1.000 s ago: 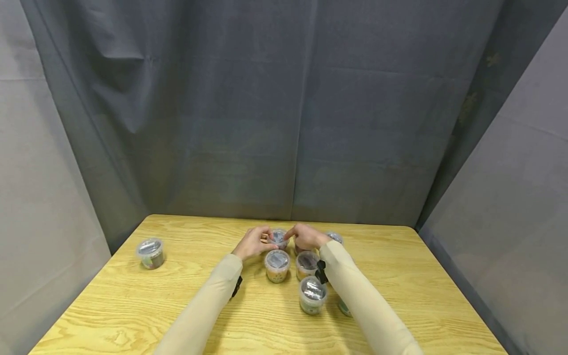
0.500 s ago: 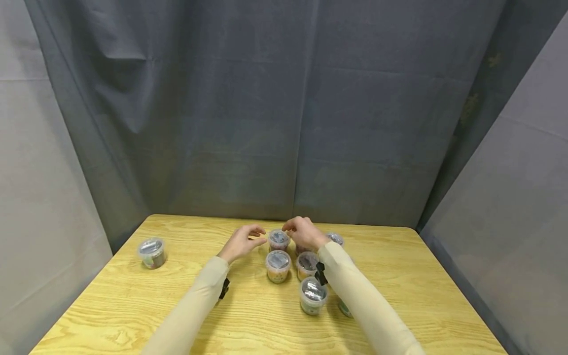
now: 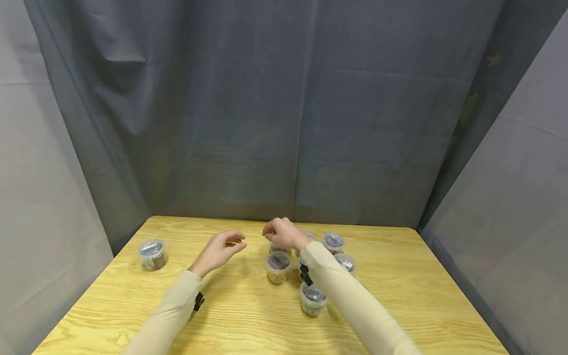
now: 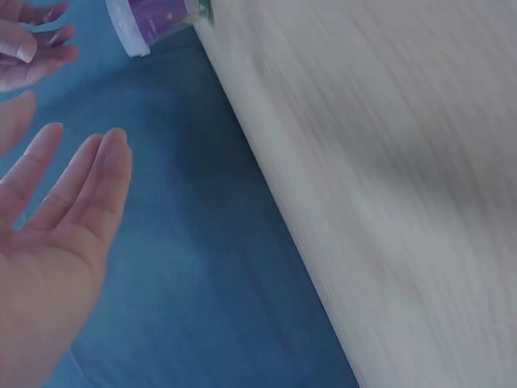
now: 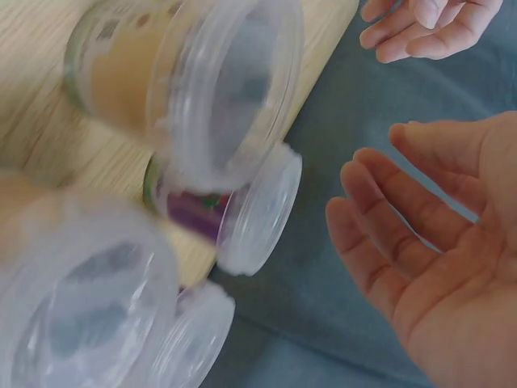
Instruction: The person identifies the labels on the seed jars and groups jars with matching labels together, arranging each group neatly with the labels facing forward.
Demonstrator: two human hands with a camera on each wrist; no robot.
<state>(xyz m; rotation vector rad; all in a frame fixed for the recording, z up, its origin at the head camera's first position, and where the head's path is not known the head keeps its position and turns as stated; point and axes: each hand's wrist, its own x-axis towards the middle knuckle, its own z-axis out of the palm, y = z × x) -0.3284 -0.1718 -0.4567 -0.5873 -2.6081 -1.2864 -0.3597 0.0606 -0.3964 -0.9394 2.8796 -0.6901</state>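
Note:
My left hand [image 3: 216, 252] hovers over the table left of the grouped tubs, fingers loosely extended and holding nothing. My right hand [image 3: 285, 234] hangs over the back left tub of the group, partly hiding it. In the right wrist view, the right hand [image 5: 436, 234] is apart from the purple-labelled tub [image 5: 262, 214], with relaxed, empty fingers. An orange-labelled tub [image 3: 278, 268] with a clear lid stands just in front. A green-labelled tub [image 3: 312, 300] stands nearest me. The right sleeve partly covers another tub beside the orange one.
A lone lidded tub [image 3: 152, 255] stands at the left of the wooden table [image 3: 222, 320]. Two more tubs, one at the back right [image 3: 333, 241], sit beyond the right forearm. A dark grey curtain [image 3: 248, 123] hangs behind the table's far edge.
My left hand has drawn away from the back left tub, to the left and slightly nearer me. My right hand has shifted left, over that tub. The tubs look unmoved.

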